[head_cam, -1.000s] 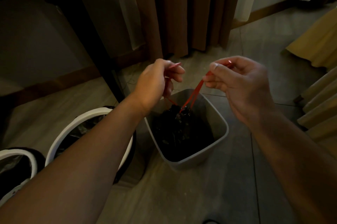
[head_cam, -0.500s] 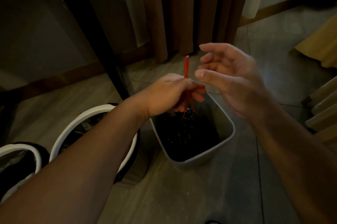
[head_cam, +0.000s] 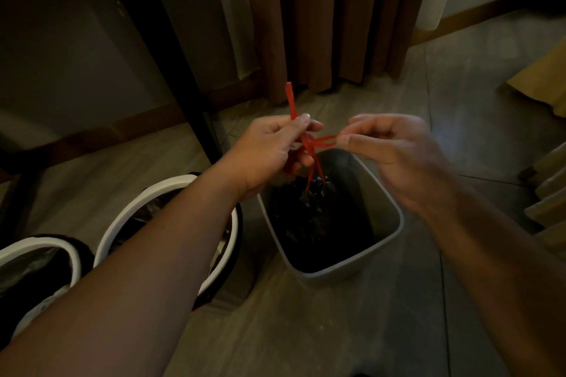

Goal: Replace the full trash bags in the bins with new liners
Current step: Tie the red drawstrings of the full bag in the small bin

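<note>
The left hand pinches one strand of the red drawstring between thumb and forefinger, the free end standing up above the fingers. The right hand, slightly blurred, pinches a loop of the same drawstring, pulled sideways. Both strands run down to the gathered neck of the black trash bag, which sits inside the grey rectangular bin on the tiled floor. Two white-rimmed round bins stand to its left, and brown curtains hang behind.
</note>
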